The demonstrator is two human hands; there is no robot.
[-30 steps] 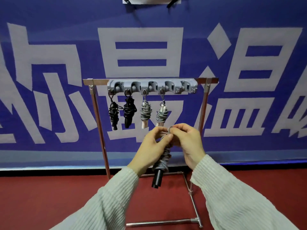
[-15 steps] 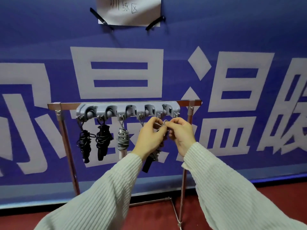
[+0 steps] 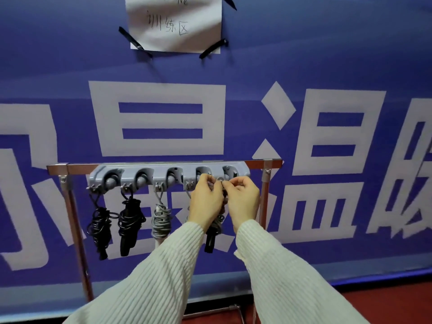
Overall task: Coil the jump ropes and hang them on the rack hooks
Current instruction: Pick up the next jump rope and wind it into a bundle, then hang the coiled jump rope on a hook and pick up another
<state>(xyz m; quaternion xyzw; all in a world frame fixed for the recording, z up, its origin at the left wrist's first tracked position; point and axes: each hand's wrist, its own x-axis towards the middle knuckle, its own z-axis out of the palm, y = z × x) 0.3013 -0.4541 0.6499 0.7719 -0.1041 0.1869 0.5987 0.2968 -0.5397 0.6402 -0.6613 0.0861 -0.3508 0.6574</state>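
Up on the wall, a white paper note (image 3: 174, 23) is taped at its corners with black strips, and the handwriting on it reads 训练区; a line above that is cut off by the frame. Behind everything runs a blue banner (image 3: 233, 71) with huge white characters, 温 plainly readable above and to the right of the rack, the rest cropped.

Now the rack (image 3: 163, 163): a metal top bar on two upright legs, with a grey hook strip (image 3: 161, 177) fixed along it. Below the strip's left end hang two coiled black ropes (image 3: 100, 226) (image 3: 129, 222), side by side, then a coiled grey rope (image 3: 161, 222) under the middle hook. A fourth hung bundle sits behind the left hand, mostly hidden.

And here's the action, under the strip's right end. The left hand (image 3: 205, 202) and right hand (image 3: 243, 202) are up together, fingertips almost meeting, both pinching the small top loop of the grey jump rope (image 3: 216, 226). Fingers are curled in tight around that loop, right against the underside of the strip. The bundle dangles straight down between the two wrists, its black handle (image 3: 209, 242) pointing at the floor. Whether the loop is over a hook, I cannot tell; the fingers cover it.
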